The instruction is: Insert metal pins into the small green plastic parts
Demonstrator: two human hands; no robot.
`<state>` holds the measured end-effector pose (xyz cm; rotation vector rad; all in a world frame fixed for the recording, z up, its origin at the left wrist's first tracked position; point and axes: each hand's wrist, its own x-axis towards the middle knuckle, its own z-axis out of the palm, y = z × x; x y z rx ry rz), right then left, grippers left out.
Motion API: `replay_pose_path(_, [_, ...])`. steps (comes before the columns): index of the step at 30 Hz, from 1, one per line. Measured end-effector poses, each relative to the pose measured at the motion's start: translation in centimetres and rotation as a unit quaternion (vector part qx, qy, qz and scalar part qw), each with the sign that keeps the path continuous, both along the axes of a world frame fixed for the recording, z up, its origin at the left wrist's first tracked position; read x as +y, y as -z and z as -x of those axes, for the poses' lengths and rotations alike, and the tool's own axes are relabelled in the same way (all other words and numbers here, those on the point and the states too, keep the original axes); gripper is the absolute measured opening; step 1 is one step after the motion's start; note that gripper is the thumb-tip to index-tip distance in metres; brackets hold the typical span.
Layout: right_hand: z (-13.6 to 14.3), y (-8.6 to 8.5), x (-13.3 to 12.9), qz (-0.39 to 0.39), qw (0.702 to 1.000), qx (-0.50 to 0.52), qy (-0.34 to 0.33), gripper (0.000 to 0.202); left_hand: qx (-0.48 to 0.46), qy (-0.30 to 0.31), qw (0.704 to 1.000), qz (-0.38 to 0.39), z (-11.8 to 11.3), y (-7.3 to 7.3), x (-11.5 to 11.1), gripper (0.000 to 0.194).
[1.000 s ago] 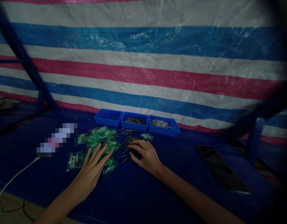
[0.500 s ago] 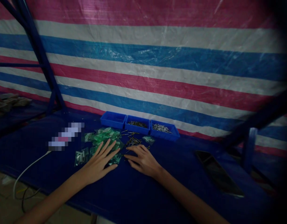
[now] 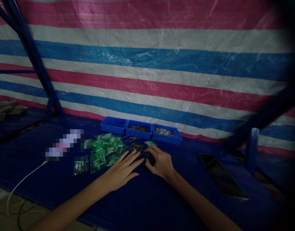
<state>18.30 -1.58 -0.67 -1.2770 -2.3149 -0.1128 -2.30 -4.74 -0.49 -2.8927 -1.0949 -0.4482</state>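
Observation:
My left hand [image 3: 123,170] lies palm down with fingers stretched out, its fingertips at the near side of a loose pile of thin dark metal pins [image 3: 135,146], perhaps drill bits or screws. My right hand [image 3: 161,163] is curved over the right side of that pile, thumb and forefinger apart, with small dark pieces between them on the table; no held thing shows. Left of the pile lies a heap of small green-tinted plastic bags [image 3: 106,146] with pale pieces inside. A small clear bag [image 3: 149,143] lies just behind my right fingers.
Behind the heap stand three blue bins: a left bin [image 3: 113,125], a middle bin [image 3: 138,129] with dark pins, and a right bin [image 3: 166,133] with silvery ones. A phone [image 3: 221,176] lies at right. A blurred-out white object [image 3: 64,144] with a cable lies at left.
My left hand has slid right, off the green bags to the edge of the pin pile. My right hand has shifted right, its fingers more curled. The view has turned slightly.

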Motion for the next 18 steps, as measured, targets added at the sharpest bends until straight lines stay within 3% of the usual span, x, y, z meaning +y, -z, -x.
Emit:
replay_pose_path(4, [-1.1, 0.4, 0.7, 0.031, 0.999, -0.017, 0.032, 0.026, 0.022, -0.005, 1.000, 0.001, -2.0, 0.5, 3.9, 0.072])
replay_pose_path(8, [-1.1, 1.1, 0.9, 0.057, 0.998, 0.018, 0.006, 0.020, 0.011, -0.030, 0.997, -0.075, -2.6, 0.9, 6.4, 0.050])
replay_pose_path(12, [-1.2, 1.1, 0.8, 0.075, 0.994, 0.072, -0.043, 0.019, -0.023, -0.026, 0.996, -0.081, -2.8, 0.2, 6.1, 0.035])
replay_pose_path(15, [-1.3, 0.8, 0.6, 0.071, 0.991, 0.096, -0.064, 0.023, -0.047, -0.038, 0.997, -0.047, -2.5, -1.3, 5.1, 0.023])
replay_pose_path(18, [-1.3, 0.7, 0.5, 0.058, 0.995, 0.076, -0.039, 0.028, -0.043, -0.058, 0.997, -0.007, -1.4, -3.0, 4.7, 0.033])
